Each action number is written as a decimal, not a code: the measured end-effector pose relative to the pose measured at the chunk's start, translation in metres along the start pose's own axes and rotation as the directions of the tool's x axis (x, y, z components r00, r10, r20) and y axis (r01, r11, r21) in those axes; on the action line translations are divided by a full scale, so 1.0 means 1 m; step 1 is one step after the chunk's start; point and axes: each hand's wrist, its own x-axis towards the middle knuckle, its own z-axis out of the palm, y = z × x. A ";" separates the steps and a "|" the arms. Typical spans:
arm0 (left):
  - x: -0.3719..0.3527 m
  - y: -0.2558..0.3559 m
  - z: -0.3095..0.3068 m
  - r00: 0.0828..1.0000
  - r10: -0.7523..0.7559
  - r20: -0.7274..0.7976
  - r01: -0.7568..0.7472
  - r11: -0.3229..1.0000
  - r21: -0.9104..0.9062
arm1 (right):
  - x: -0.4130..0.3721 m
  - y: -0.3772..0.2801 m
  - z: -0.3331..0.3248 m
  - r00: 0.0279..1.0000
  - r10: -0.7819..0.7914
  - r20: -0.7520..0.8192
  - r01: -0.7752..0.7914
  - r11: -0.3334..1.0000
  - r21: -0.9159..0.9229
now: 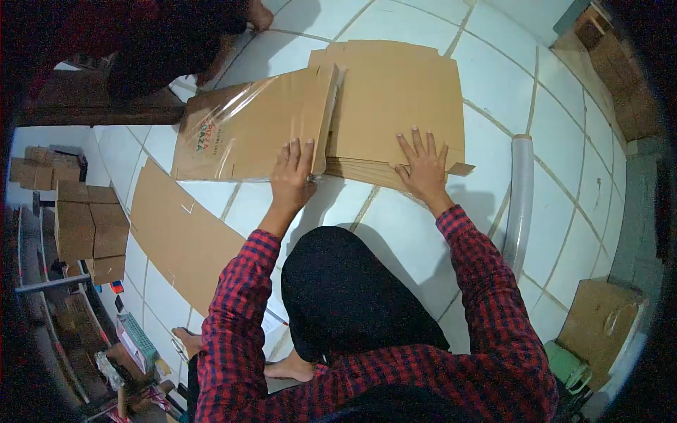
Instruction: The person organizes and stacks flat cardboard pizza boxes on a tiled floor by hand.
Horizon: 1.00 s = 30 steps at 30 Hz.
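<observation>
Nearest, a flat sheet (185,236) of cardboard lies on the tiled floor (395,233) at the left and a film roll (520,190) at the right. Either could be knelt on, and the roll is judged likely to run off if knocked on the smooth tiles. Farther out, the left hand (293,176) is laid open on the near right edge of the wrapped bundle (247,130), with nothing grasped. The right hand (423,168) is spread flat on the loose stack (391,92), which lies just beside the bundle. The stack is unbound, so a sideways push is judged liable to fan its sheets out; one tab is seen sticking out at its near right corner. The film on the bundle looks slack and could be snagged by fingers. Farthest, another person (141,49) is seen close to the bundle's far left corner, so a bump is possible.
</observation>
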 end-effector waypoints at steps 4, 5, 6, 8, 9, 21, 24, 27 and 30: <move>-0.005 0.014 0.018 0.991 0.005 0.131 -0.023 0.990 0.140 | -0.002 -0.003 -0.003 1.000 -0.002 -0.003 0.002 1.000 0.020; -0.007 0.015 0.026 0.986 0.014 0.164 -0.060 0.959 0.276 | -0.002 -0.003 -0.005 1.000 -0.002 -0.008 0.002 1.000 0.025; -0.010 0.014 0.031 0.987 0.018 0.160 -0.062 0.960 0.271 | -0.002 -0.003 -0.008 1.000 0.001 -0.010 -0.001 1.000 0.019; -0.011 0.012 0.033 0.986 -0.003 0.167 -0.037 0.971 0.236 | -0.006 -0.001 -0.012 0.999 0.004 -0.036 0.002 0.986 0.167; -0.010 0.011 0.032 0.986 0.019 0.163 -0.055 0.973 0.223 | -0.013 0.000 -0.011 0.999 0.025 -0.041 -0.019 0.988 0.156; -0.010 0.023 0.023 0.980 -0.024 0.195 -0.007 0.987 0.158 | -0.064 0.042 -0.014 0.967 0.245 -0.070 -0.236 0.964 0.124; -0.010 0.020 0.029 0.980 -0.036 0.196 -0.004 0.980 0.201 | -0.062 0.047 -0.001 0.982 0.184 -0.039 -0.174 0.970 0.172; -0.020 0.008 0.045 0.975 -0.002 0.222 -0.041 0.981 0.190 | -0.069 0.048 0.009 0.987 0.155 -0.031 -0.146 0.970 0.195; -0.008 0.019 0.018 0.974 0.004 0.228 -0.017 0.998 0.056 | -0.064 0.058 0.029 0.979 0.198 0.040 -0.202 0.965 0.167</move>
